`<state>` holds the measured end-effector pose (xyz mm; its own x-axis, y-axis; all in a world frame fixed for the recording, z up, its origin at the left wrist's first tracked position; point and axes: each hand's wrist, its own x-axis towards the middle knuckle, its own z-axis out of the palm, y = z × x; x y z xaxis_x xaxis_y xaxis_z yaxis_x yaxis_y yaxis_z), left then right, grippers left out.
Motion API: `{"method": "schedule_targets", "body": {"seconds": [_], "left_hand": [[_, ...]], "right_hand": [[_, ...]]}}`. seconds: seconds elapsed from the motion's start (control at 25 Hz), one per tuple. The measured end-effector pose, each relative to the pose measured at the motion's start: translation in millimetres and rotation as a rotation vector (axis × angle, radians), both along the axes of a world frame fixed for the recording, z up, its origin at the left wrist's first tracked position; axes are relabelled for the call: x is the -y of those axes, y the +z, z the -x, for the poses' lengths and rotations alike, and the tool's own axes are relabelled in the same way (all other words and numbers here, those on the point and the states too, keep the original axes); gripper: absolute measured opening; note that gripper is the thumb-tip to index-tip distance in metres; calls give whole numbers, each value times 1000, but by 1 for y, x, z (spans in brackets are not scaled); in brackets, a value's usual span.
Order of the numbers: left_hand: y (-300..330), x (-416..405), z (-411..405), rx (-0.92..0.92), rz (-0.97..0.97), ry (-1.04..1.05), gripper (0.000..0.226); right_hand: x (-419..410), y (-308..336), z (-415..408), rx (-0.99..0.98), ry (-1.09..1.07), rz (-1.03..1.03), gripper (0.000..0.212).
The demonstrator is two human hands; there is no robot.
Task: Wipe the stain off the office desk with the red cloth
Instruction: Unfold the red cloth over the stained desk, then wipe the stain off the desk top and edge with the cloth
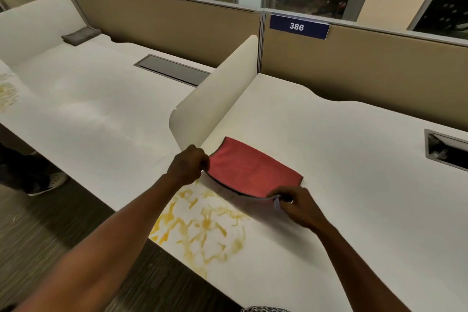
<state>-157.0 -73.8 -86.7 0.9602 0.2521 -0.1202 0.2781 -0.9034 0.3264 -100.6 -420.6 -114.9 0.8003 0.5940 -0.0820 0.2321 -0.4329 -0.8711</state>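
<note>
A red cloth point(249, 168) lies folded on the white office desk point(342, 185), just right of the low cream divider. My left hand point(188, 163) grips its near left corner, lifted a little off the surface. My right hand point(298, 206) pinches the near right corner, where a small label tag hangs. A yellow smeared stain point(202, 225) spreads over the desk between my forearms, near the front edge, just below the cloth.
The cream divider point(217, 94) separates this desk from the left one, where a grey cloth point(81, 35) and another yellow stain point(7, 95) lie. Cable hatches point(445, 152) are set into the desks. A tan partition marked 386 point(298, 26) runs behind. A person's shoe point(48, 182) is on the floor at left.
</note>
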Motion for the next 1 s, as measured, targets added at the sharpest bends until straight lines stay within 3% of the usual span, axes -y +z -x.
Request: {"method": "schedule_targets", "body": {"seconds": [0.12,0.2,0.28,0.36,0.52,0.72,1.0], "left_hand": [[0,-5,4,-154,-90,-132,47],[5,-5,2,-202,-134,-181,46],[11,-4,-3,-165,-154,-195,41],[13,0,-5,-88,-167,-208,42],[5,13,-1,100,-242,-310,40],[11,-4,-10,258,-546,-416,40],[45,-53,-41,151,-931,-495,44]], "right_hand": [[-1,-6,7,38,176,149,36],[-3,-2,1,-46,255,235,39],[-9,5,-6,-116,220,151,37],[-24,2,-11,37,148,87,35],[-71,-23,-18,384,264,465,69],[-105,-47,-29,473,312,672,73],[-119,-60,-8,484,156,640,77]]}}
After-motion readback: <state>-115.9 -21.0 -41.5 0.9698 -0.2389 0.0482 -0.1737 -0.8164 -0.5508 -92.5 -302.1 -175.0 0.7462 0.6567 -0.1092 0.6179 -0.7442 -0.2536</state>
